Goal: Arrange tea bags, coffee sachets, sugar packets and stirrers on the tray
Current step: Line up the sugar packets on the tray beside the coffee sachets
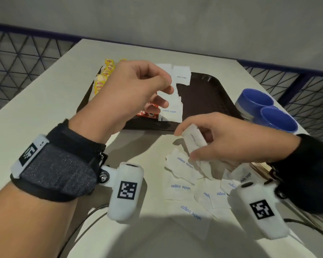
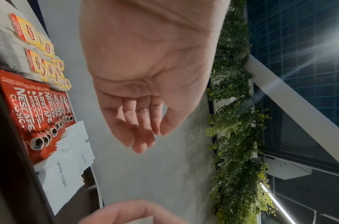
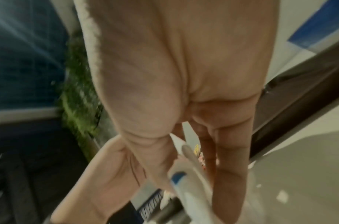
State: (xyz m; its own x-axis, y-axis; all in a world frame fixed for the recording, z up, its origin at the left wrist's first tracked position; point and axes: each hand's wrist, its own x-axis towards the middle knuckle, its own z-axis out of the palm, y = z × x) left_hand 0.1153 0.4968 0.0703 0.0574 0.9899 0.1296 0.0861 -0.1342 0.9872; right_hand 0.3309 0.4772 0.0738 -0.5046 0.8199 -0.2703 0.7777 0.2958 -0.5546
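I'm mid-sugar step: my right hand (image 1: 222, 138) pinches a sugar packet (image 1: 193, 138) above the loose pile on the worktop (image 1: 45, 101), my left hand (image 1: 136, 90) hangs relaxed and empty over the tray (image 1: 213, 101), where I judge it goes next.

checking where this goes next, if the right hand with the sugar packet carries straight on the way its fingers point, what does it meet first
Probably the left hand. The right hand points left and away with its sugar packet, toward the near edge of the tray; the left hand hovers there. Depth is unclear, so it may pass beneath.

Left hand (image 2: 143, 84), fingers (image 2: 139, 136) relaxed, beside coffee sachets (image 2: 40, 119) overlapping sugar packets (image 2: 63, 174).
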